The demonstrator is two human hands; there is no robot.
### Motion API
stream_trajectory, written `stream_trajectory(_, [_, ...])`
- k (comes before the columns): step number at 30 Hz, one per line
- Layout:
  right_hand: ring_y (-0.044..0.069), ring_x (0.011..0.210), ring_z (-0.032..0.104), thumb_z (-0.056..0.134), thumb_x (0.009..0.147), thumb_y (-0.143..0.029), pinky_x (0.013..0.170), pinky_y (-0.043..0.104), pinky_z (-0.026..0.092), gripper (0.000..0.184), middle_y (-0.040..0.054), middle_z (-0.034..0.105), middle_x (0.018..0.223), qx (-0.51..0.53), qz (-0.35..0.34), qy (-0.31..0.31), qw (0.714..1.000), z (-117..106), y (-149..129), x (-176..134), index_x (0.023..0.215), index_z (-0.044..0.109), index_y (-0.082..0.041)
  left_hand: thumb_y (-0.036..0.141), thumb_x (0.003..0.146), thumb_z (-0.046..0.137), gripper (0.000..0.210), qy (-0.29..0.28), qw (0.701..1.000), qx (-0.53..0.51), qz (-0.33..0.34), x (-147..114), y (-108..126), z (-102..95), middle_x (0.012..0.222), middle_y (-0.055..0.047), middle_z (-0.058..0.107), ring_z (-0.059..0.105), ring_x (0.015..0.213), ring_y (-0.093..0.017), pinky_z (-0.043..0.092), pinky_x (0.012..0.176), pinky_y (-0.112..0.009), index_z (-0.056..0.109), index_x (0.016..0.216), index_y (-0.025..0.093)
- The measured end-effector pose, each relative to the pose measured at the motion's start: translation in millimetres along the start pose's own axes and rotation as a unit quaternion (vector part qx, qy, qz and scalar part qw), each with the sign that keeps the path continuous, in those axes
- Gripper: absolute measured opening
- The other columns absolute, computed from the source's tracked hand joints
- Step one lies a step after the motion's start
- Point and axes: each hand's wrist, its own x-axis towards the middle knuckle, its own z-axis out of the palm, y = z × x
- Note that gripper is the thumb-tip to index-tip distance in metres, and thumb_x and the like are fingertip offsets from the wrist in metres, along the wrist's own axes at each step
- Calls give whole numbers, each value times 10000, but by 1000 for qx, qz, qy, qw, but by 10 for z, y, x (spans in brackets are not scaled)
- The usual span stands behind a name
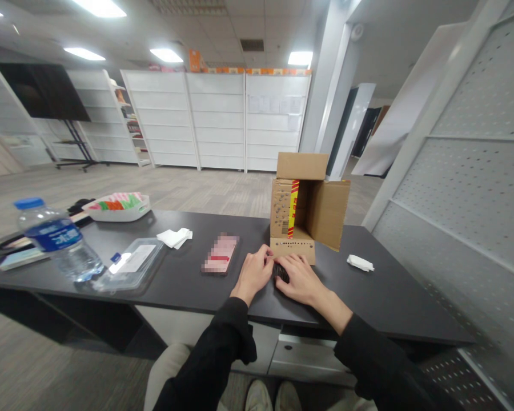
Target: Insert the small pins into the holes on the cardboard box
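Curled left hand [255,272] and right hand [302,279], arched over a black ribbed object [281,274], probably steady the near flap [291,246] of the open brown cardboard box [282,208]; grips unclear.

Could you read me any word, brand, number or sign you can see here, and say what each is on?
No text reads clearly enough to quote.
Water bottle: white lettering on its blue label, too blurred.
Cardboard box: red marks on yellow tape, too small; barcode, no readable digits.
Pink phone-shaped item: pixelated, unreadable.
Papers on the far white shelves: too small.
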Motion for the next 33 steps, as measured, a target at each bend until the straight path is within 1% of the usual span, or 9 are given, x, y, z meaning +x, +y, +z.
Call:
stream_trajectory(5, [252,1024,551,537,844,-245,893,377,325,283,92,688,1066,-1,2,8,1000,24,3,12,1109,603,-169,179,883,432,158,0,1000,0,-3,-2,9,-5,735,12,683,616,627,-136,403,664,-240,571,938,232])
stream_trajectory(10, [231,1029,569,471,932,-254,895,371,333,224,82,700,1067,14,8,22,1000,39,33,29,1088,615,-183,184,882,448,150,-2,1000,-4,-2,-2,-1,0,751,11,690,625,652,-136,409,673,-236,575,946,232])
stream_trajectory(14, [209,982,594,376,991,-259,874,353,365,264,71,703,1009,43,9,38,998,42,67,50,1038,628,-195,203,888,456,139,-9,1000,-10,-7,-4,-11,3,755,12,688,636,677,-139,409,678,-233,575,951,236])
stream_trajectory(17, [203,936,619,342,1001,-271,850,341,404,302,72,703,965,98,30,69,992,67,104,74,995,635,-197,206,887,457,136,-11,1000,-11,-7,-4,-12,3,740,17,677,629,664,-140,400,665,-232,572,951,241])
stream_trajectory(20, [199,884,642,351,990,-310,810,325,450,308,74,707,948,187,62,108,974,110,148,110,965,637,-199,186,876,455,149,-11,1000,-8,-6,-3,-8,1,724,24,668,611,632,-135,390,653,-230,572,950,242])
stream_trajectory(23, [202,831,652,372,974,-377,770,323,478,320,66,706,888,252,100,140,952,151,192,164,931,634,-199,184,874,457,151,-9,1000,-1,-8,0,0,-4,721,24,668,598,613,-131,388,653,-228,575,950,240])
stream_trajectory(27, [212,821,663,398,952,-457,773,341,502,350,70,705,868,328,133,193,915,175,246,259,915,625,-194,176,873,451,157,-6,1000,9,-6,3,11,-7,713,23,664,582,592,-129,382,651,-230,579,941,237])
stream_trajectory(30, [220,829,671,409,943,-490,818,365,506,372,82,709,868,356,151,238,891,165,278,320,908,623,-188,174,865,457,154,-4,1000,12,-4,4,6,-1,708,25,657,572,585,-126,374,645,-229,576,939,236])
stream_trajectory(33, [229,863,680,414,941,-505,847,379,500,385,97,716,893,362,167,265,878,147,293,353,918,622,-182,177,865,455,156,-3,1000,12,1,5,0,0,703,26,653,572,589,-126,371,646,-229,576,943,237])
